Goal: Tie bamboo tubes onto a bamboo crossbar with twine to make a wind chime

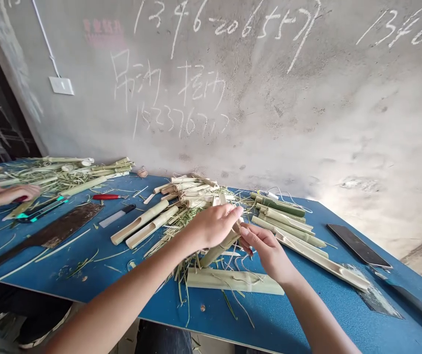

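Head view. Left hand (pixel 211 227): fingers pressed together, curled over the upper end of a pale green bamboo piece (pixel 218 249). Right hand (pixel 267 251): thumb and forefinger pinch near that same end; exact contact partly hidden. The piece lies between the hands, above the blue table (pixel 269 319).

State of the work, as things lie: a heap of cut bamboo pieces (pixel 192 192) sits beyond the hands. Green-skinned bamboo strips (pixel 284 221) lie to the right, two grooved pieces (pixel 144 223) to the left, a flat bamboo slab (pixel 235 281) just below the hands. Loose fibres (pixel 176 241) are scattered throughout. A co-worker's hand (pixel 15 194) rests at far left, near a cleaver (pixel 44 235).
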`<state>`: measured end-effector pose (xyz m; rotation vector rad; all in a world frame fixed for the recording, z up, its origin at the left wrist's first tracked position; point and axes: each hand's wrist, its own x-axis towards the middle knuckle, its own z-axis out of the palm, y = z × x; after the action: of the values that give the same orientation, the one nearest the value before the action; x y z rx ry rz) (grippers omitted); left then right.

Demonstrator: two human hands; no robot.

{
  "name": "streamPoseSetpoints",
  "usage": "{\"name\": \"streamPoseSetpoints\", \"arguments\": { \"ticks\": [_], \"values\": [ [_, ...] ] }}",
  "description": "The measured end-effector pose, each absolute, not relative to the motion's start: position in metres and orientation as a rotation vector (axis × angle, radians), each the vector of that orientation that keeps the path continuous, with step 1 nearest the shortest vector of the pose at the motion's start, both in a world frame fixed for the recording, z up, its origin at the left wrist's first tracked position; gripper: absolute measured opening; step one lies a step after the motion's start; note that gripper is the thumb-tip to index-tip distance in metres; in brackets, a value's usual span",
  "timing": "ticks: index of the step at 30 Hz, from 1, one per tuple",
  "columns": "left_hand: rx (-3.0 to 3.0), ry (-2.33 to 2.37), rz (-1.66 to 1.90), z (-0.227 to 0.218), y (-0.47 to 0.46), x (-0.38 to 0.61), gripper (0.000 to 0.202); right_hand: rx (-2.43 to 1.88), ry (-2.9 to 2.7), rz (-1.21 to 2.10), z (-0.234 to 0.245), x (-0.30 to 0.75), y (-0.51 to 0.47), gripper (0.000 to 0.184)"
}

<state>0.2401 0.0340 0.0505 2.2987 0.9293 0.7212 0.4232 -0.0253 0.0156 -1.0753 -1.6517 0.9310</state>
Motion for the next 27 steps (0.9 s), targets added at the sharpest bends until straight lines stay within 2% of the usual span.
{"name": "streamPoseSetpoints", "arguments": {
  "ticks": [2,4,8,12,15,22,27],
  "values": [
    [2.233,0.902,0.665,0.047,0.041,0.245,0.053,-1.076,-1.651,0.908,0.014,0.424,-0.025,0.064],
    [2.163,0.906,0.753,0.040,0.042,0.250,0.048,-1.072,-1.660,0.859,0.012,0.424,-0.026,0.061],
    [2.064,0.936,1.145,0.024,0.030,0.263,0.044,-1.030,-1.669,0.776,0.008,0.422,-0.032,0.050],
    [1.846,0.757,1.542,0.012,0.021,0.280,0.044,-1.064,-1.645,0.639,0.000,0.417,-0.035,0.042],
    [1.719,0.728,1.599,0.006,0.022,0.292,0.046,-1.091,-1.607,0.568,-0.010,0.413,-0.034,0.042],
    [1.637,0.761,1.681,0.001,0.022,0.293,0.043,-1.042,-1.559,0.666,-0.026,0.395,-0.027,0.049],
    [1.678,0.760,1.626,0.000,0.024,0.285,0.045,-1.101,-1.620,0.572,-0.015,0.405,-0.033,0.044]
  ]
}}
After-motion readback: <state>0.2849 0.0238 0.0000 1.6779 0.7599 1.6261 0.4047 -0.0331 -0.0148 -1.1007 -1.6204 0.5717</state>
